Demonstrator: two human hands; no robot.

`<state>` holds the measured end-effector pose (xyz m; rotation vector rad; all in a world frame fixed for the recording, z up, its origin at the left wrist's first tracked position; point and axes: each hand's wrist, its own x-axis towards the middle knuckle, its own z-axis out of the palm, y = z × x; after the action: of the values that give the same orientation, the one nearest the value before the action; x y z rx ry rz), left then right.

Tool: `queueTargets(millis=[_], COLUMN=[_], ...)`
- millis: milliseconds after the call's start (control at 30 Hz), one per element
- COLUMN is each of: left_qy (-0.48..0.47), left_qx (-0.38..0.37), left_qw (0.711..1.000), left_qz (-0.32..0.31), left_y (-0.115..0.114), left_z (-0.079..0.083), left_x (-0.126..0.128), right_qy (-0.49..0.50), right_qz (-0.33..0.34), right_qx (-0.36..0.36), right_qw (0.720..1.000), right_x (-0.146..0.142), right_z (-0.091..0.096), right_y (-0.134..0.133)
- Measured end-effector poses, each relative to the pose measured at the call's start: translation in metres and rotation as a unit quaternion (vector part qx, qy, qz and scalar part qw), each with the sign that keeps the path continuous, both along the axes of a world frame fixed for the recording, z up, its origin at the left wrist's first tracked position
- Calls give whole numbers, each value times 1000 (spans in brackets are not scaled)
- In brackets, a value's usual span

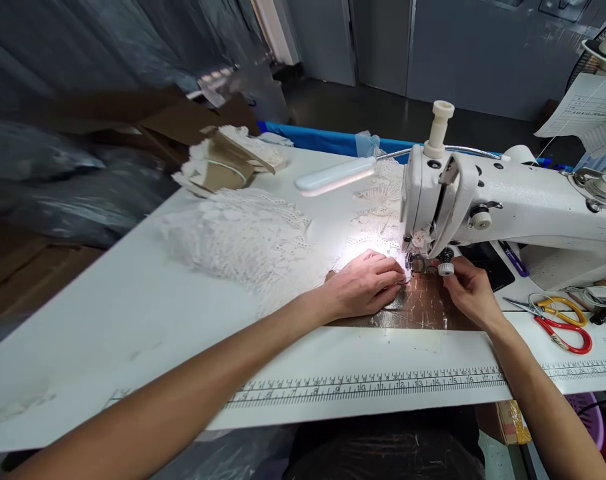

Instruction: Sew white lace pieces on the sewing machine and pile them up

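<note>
Under the lamp's glare, my left hand (365, 283) lies by the presser foot of a white sewing machine (435, 193). Its fingers are bent and pressed together on the edge of a white lace piece (380, 217); the fingertips and thumb are partly hidden. Just right of the needle area, my right hand (470, 290) has its fingers closed beside the white-capped tension knob (446, 269). What those fingers hold, if anything, is hidden. Between both hands lies a shiny brown cover plate (423, 307) on the machine bed.
A heap of white lace (243, 233) spreads left on the white table (133, 347), with a lace-wrapped cardboard roll (225, 163) behind it. A lamp (335, 177) reaches over the work. Red- and yellow-handled scissors (565, 327) lie at right; a printed ruler (363, 388) follows the front edge.
</note>
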<state>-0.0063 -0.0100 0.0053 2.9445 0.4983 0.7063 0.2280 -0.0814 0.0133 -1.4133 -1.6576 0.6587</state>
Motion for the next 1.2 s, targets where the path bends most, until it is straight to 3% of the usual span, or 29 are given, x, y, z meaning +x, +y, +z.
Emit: queueTargets(millis=[133, 300, 467, 567, 1200], left_qy=[-20, -26, -20, -26, 2], left_qx=[-11, -7, 16, 14, 59], left_qw=[1000, 1000, 1000, 1000, 997], left_qz=[0, 6, 3, -10, -52], left_y=[0, 1, 1, 1, 6], left_z=[-1, -3, -3, -2, 1], left_x=[1, 2, 1, -1, -3], right_qy=[-2, -145, -312, -360, -404], right_qz=[-49, -1, 62, 83, 63], right_qx=[-23, -8, -33, -49, -21], right_qw=[999, 989, 948, 928, 913], right_x=[-4, -14, -21, -25, -31], right_z=[-1, -2, 5, 10, 12], right_y=[1, -6, -11, -11, -13])
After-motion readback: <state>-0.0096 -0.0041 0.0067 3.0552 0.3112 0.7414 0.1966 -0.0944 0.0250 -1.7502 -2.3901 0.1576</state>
